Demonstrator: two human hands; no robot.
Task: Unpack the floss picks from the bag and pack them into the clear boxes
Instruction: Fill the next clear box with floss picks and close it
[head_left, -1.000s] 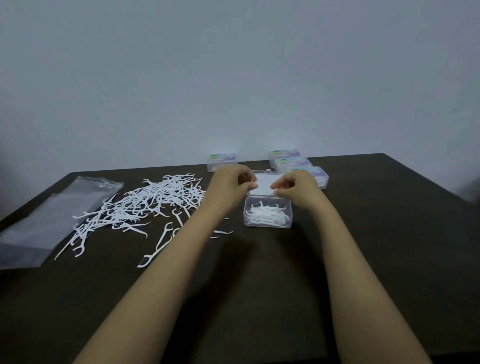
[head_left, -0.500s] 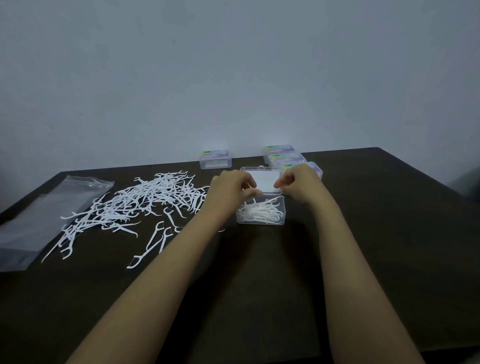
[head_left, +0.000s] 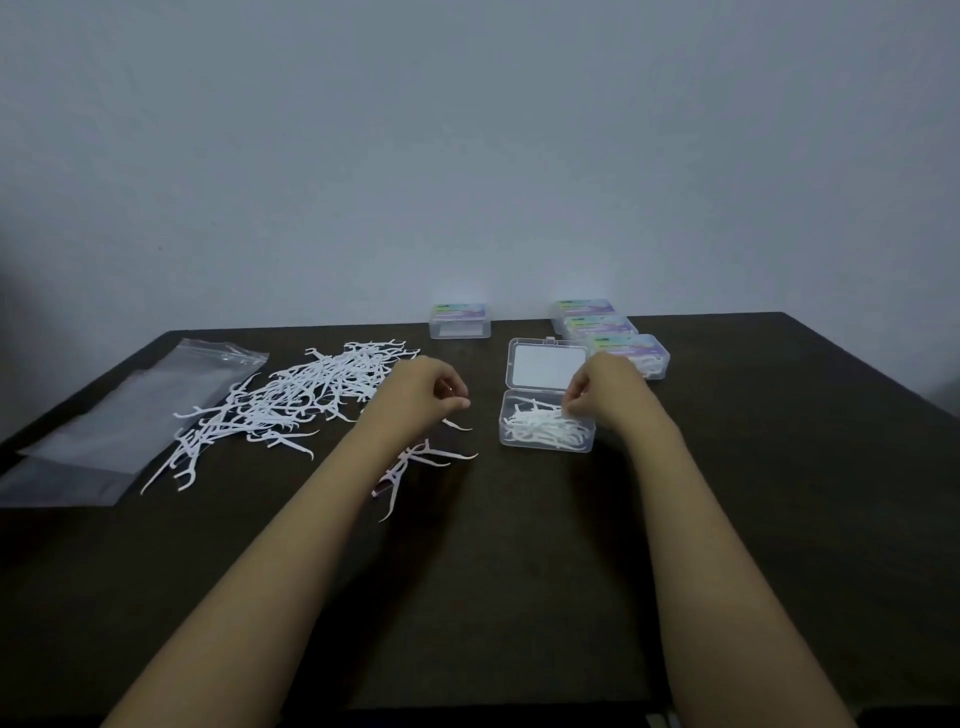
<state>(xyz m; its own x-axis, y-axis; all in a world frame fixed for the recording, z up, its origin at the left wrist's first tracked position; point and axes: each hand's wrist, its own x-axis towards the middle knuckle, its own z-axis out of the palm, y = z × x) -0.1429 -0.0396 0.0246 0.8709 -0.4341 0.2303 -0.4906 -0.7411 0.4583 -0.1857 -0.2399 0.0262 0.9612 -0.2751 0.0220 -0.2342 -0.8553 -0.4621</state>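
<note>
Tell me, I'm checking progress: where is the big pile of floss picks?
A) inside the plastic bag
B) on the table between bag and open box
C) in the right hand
B: the floss picks lie spread on the table between the bag and the open box.

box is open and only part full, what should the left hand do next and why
Probably the left hand should pick up the loose floss picks just beside it: the open box looks to have room, its lid lies back, and the right hand is at the box.

Dark table (head_left: 519, 597) with bag (head_left: 130, 415), loose floss picks (head_left: 311, 395), perhaps five clear boxes (head_left: 545, 366)
</note>
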